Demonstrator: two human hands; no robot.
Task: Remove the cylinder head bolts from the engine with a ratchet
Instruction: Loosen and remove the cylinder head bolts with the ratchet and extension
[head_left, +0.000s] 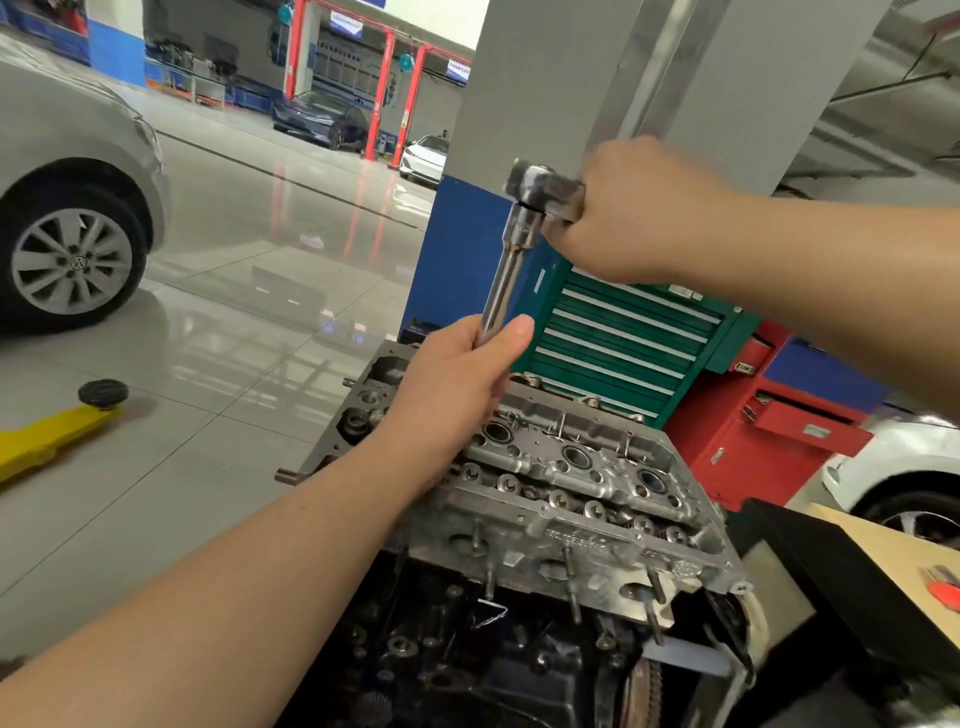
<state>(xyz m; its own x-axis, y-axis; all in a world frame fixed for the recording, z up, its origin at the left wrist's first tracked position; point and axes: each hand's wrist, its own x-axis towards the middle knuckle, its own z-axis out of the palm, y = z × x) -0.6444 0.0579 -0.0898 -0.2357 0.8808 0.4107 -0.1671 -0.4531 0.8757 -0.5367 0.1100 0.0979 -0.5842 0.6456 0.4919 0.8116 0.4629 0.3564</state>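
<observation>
Above the engine (545, 519), in a workshop bay: ratchet (540, 189) held up high, its head level with the grey pillar (545, 83) behind. Right hand (639, 208) wrapped tight round the ratchet handle, fingers fully curled, knuckles toward the camera; handle itself hidden inside the fist. Chrome extension bar (506, 275) drops from the ratchet head, tilted slightly, down toward the cylinder head (582, 483). Left hand (457, 389) grips the lower part of the bar, fingers curled round it, thumb lying up along the shaft. Lower end of the bar and any socket hidden by this hand; cannot tell whether it sits on a bolt.

Cylinder head sits on top of the block, valve gear exposed, three round wells visible along its middle. Head bolts not clearly made out among the hardware.

Behind the engine: green tool cabinet (634, 332) with drawers, red cabinet (769, 426) just beside it to the right. Silver car (72, 208) at left on the glossy tiled floor (234, 312), yellow lift arm (47, 436) with a black pad near it
</observation>
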